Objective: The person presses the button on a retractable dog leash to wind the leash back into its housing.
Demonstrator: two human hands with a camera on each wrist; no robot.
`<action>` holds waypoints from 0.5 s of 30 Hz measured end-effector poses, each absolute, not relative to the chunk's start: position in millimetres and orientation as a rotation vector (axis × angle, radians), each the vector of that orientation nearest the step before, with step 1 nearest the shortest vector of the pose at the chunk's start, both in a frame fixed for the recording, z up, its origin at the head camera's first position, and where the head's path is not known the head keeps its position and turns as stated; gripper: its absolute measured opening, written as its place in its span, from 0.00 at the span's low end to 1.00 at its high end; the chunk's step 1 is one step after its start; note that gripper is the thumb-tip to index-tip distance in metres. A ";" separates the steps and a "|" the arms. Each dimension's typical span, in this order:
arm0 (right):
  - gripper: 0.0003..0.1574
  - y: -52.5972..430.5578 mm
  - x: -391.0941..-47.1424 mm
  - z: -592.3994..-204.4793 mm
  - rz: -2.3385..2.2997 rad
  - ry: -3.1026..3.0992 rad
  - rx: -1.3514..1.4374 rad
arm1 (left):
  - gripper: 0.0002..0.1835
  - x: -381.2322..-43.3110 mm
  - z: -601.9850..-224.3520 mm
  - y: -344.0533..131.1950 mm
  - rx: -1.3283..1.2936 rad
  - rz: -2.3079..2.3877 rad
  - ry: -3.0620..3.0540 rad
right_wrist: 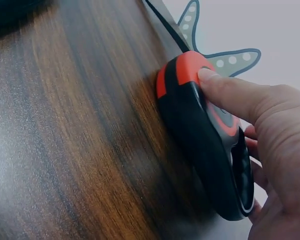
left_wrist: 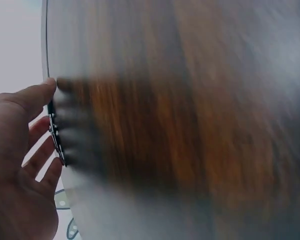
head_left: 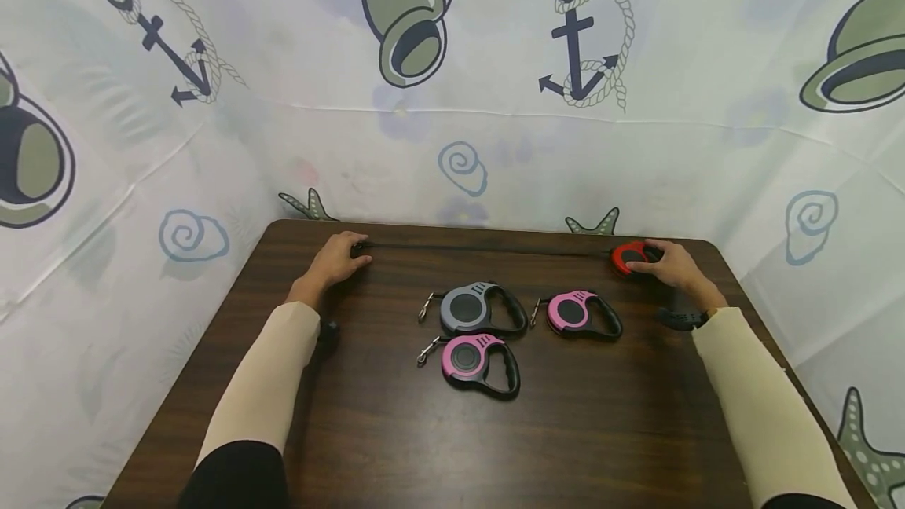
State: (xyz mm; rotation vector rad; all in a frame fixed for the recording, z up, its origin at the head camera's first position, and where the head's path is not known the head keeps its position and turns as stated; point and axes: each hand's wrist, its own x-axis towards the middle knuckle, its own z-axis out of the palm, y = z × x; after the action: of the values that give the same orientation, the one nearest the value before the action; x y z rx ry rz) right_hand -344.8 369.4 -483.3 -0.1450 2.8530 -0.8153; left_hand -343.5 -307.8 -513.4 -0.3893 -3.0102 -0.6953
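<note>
At the far left of the table my left hand point(head_left: 338, 260) pinches the end of a black leash strap point(head_left: 488, 249). The metal clip point(left_wrist: 55, 132) of that strap lies along the fingers in the left wrist view. Across to the far right, the strap runs taut into a red and black retractable leash point(head_left: 628, 257). My right hand point(head_left: 675, 265) holds this leash case, its thumb point(right_wrist: 225, 90) pressed on the red face near the top. The other fingers are partly hidden behind the black handle point(right_wrist: 244, 175).
Nearer the middle of the brown table point(head_left: 580, 430) lie a grey retractable leash point(head_left: 467, 307), a pink one point(head_left: 467, 357) just below it and another pink one point(head_left: 569, 311) to the right. Each has a metal clip. A patterned white cloth point(head_left: 509, 171) hangs behind.
</note>
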 end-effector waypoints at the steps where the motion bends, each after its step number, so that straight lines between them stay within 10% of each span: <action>1: 0.56 370.3 -344.7 -483.4 -0.810 2.847 -0.147 | 0.29 -344.6 -514.1 -306.9 -0.385 -0.688 -3.002; 15: 0.56 376.1 -339.3 -481.2 -0.882 2.768 -0.193 | 0.20 -346.3 -509.4 -302.0 -0.229 -0.716 -2.999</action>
State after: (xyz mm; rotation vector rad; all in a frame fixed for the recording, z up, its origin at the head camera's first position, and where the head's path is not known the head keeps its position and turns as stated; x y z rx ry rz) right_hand -339.3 376.1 -481.2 -0.1932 2.7675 -0.8816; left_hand -346.3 -302.0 -509.4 -0.2287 -2.9995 -0.7158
